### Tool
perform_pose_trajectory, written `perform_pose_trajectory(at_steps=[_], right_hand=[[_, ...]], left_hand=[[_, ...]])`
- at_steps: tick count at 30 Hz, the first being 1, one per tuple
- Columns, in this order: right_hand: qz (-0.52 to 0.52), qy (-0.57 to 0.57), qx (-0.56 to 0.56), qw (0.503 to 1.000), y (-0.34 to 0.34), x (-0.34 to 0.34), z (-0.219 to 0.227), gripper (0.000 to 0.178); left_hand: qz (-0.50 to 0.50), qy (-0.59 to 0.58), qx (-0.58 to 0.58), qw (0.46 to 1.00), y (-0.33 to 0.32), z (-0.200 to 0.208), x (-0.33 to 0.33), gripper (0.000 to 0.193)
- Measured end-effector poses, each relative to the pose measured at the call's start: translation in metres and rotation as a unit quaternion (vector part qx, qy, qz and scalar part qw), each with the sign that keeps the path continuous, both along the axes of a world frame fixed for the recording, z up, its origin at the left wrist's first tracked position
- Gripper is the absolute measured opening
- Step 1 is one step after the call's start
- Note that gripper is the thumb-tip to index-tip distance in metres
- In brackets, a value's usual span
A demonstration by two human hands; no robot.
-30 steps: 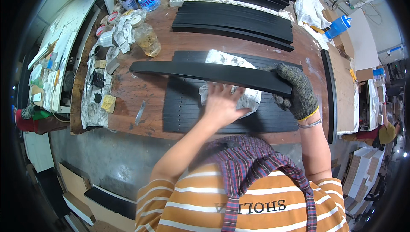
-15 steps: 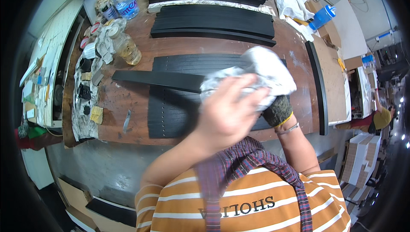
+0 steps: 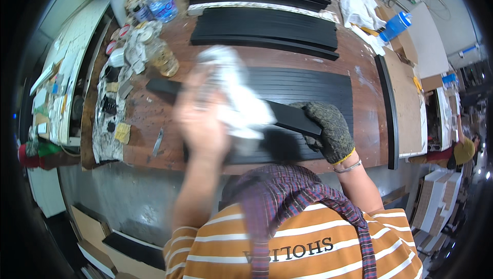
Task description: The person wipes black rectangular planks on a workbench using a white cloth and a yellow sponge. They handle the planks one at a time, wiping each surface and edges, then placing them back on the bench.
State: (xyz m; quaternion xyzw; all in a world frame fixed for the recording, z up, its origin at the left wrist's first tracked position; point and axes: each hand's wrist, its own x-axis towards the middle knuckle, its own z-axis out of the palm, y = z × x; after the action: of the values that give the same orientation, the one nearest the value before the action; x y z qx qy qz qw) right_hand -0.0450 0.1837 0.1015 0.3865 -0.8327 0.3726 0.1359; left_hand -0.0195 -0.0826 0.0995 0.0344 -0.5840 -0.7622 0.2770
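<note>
My bare left hand (image 3: pixel 203 127), smeared by motion, presses a white cloth (image 3: pixel 239 99) over a long black strip (image 3: pixel 292 117). The cloth covers the strip's middle, and the strip's far left end shows beyond my hand. In a dark knitted glove with a yellow cuff, my right hand (image 3: pixel 331 132) is closed around the strip's right end. The strip is held above a row of black strips (image 3: pixel 313 84) lying side by side on the brown table (image 3: pixel 359 130), and a shadow falls on them.
Stacked black strips (image 3: pixel 267 24) lie at the far side. Left are a bottle of yellowish liquid (image 3: pixel 162 58), a water bottle (image 3: pixel 160 1), a stained cloth (image 3: pixel 108 135), a yellow sponge (image 3: pixel 122 133) and a thin blade-like piece (image 3: pixel 158 143). A blue bottle (image 3: pixel 395 26) stands far right.
My left hand and the white cloth have slid left along the strip, away from my right hand. The strip's right end and my gloved fingers now show. The whole view has shifted slightly.
</note>
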Motion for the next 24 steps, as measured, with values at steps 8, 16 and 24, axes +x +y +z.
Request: perform_pose_trajectory(at_steps=[8,16,24], right_hand=[[-0.046,0.023,0.133,0.990,0.025,0.024,-0.036,0.057],[0.031,-0.337,0.264,0.903,0.023,0.013,0.014,0.045],[-0.035,-0.332,0.377,0.864,0.004,0.032,0.022,0.049]], left_hand=[[-0.010,0.192,-0.604,0.773,0.010,-0.039,0.003,0.042],[-0.076,0.196,-0.630,0.748,-0.032,-0.073,-0.006,0.028],[-0.125,0.259,-0.619,0.731,0.035,-0.049,0.008,0.023]])
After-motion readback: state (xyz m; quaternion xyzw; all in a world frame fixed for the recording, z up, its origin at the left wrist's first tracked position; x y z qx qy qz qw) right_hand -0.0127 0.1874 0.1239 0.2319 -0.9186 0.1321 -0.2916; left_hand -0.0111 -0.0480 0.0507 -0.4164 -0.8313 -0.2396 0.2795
